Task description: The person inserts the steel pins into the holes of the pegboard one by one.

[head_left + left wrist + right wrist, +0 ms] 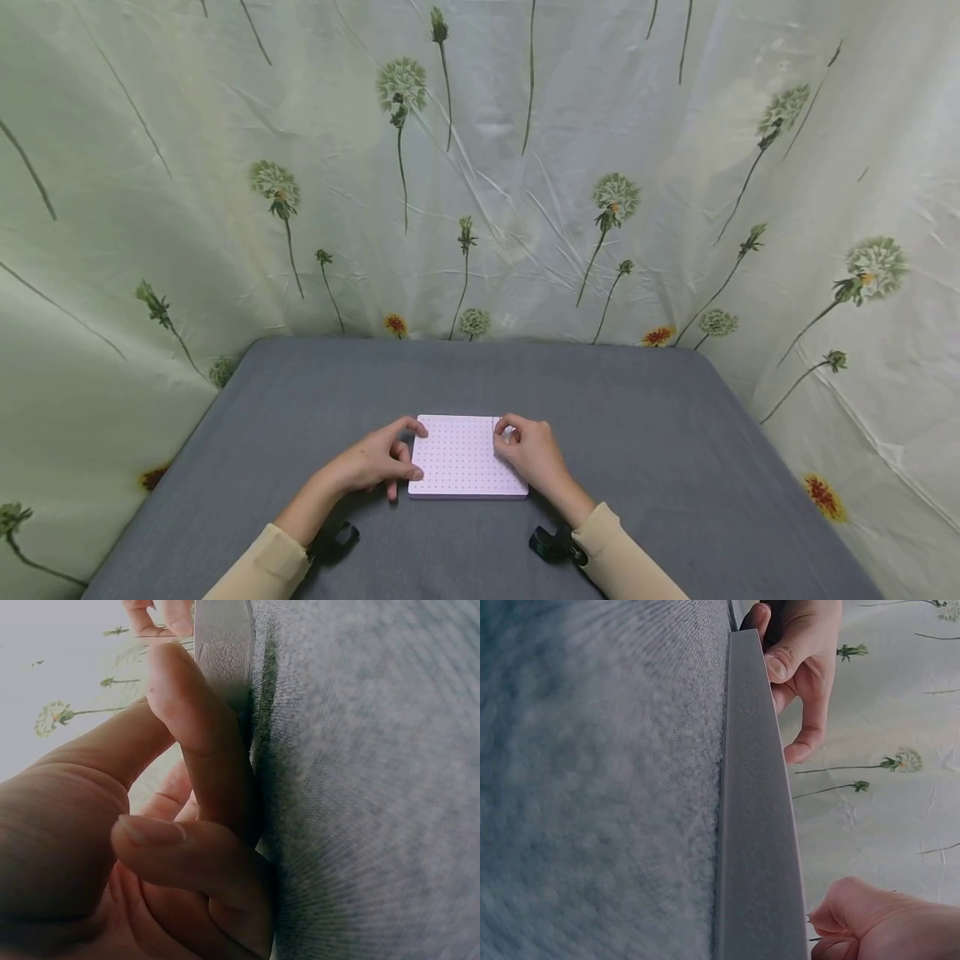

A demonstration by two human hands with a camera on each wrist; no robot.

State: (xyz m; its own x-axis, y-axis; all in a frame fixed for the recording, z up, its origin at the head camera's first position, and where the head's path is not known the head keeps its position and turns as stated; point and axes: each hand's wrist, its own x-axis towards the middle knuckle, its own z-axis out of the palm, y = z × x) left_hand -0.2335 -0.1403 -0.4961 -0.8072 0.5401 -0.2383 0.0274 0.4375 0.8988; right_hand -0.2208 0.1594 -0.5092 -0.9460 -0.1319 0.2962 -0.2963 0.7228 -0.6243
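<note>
A pale pink board [457, 467] with a grid of small dots or holes lies flat on the grey cloth. My left hand [372, 460] holds its left side, the thumb near the front corner and the index finger by the far corner. In the right wrist view, the left hand [802, 667] shows thumb and index on the board's top. Over the board's right part my right hand [531, 448] pinches a thin dark wire-like piece [493, 427] between thumb and index. The right hand [877, 922] hides most of that piece; its exact kind is too small to tell.
Grey cloth [645, 433] covers the table all round the board. A curtain [517, 208] printed with dandelions hangs behind and at both sides. Dark wrist cameras sit under the left sleeve [270, 562] and the right sleeve [622, 550].
</note>
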